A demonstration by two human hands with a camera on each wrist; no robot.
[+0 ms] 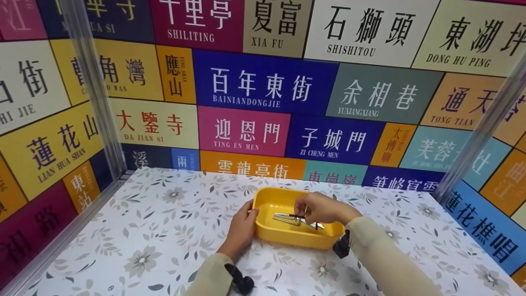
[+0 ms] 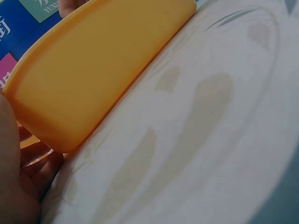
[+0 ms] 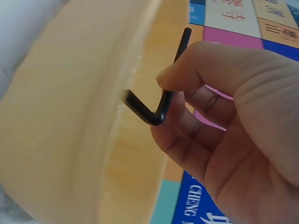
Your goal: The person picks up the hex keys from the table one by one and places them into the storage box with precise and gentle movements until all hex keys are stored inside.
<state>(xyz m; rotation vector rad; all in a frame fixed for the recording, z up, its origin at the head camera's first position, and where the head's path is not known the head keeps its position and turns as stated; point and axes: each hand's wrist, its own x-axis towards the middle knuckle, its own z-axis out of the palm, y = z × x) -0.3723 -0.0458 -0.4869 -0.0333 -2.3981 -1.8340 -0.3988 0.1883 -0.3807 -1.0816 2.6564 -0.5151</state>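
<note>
A yellow plastic tub (image 1: 294,238) stands on the table, seen from its outer side in the left wrist view. My left hand (image 1: 241,227) grips the tub's left end, its thumb at the rim and its fingers against the outer wall. Over the tub's interior, my right hand (image 1: 319,207) pinches a black L-shaped hex key (image 3: 161,109) between thumb and fingers. The key's bent end points away from the fingertips. Several silver bent rods, which look like hex keys (image 1: 283,219), lie on the tub's floor below that hand.
The table (image 1: 164,230) has a white cover with grey flowers and leaves. Behind it rises a panel wall (image 1: 267,78) of coloured street-name signs, with clear upright edging at the left and right corners. A black strap (image 1: 242,281) hangs at the left cuff.
</note>
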